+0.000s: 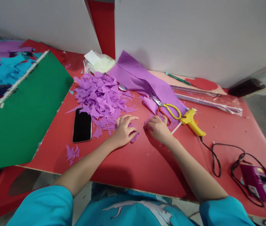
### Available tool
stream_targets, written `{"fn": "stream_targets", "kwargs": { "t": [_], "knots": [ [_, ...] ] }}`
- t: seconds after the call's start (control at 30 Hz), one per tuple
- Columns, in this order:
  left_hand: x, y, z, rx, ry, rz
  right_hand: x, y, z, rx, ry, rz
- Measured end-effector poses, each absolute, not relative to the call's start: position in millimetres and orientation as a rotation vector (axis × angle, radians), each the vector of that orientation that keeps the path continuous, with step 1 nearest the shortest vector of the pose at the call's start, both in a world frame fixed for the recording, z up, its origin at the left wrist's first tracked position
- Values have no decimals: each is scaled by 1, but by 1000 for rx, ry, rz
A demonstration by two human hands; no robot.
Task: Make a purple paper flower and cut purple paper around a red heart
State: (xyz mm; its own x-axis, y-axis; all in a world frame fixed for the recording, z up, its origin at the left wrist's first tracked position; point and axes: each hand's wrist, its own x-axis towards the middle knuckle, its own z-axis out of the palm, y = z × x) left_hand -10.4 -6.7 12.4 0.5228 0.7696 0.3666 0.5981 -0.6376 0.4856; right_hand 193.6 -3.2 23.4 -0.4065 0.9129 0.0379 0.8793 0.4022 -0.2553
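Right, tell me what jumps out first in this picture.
A heap of purple paper scraps sits mid-table on the red tabletop, with the left hand and right hand resting at its near edge. Just right lie yellow-handled scissors and a yellow glue gun; a large green board lies left.

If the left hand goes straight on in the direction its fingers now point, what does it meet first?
Most likely the near fold of the purple sheet, close to the scissors lying on it. The left hand points up and right in the picture; depth is unclear.
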Motion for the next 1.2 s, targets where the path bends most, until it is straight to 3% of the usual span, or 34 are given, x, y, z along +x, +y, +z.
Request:
{"fn": "stream_targets", "kwargs": {
  "t": [0.43, 1.2],
  "knots": [
    [-9, -11, 16, 2550, 962, 427, 184, -30, 11, -1242, -2490, 411],
    [-8, -13, 11, 2526, 1038, 500, 180, -34, 7, -1216, -2405, 486]
  ]
}}
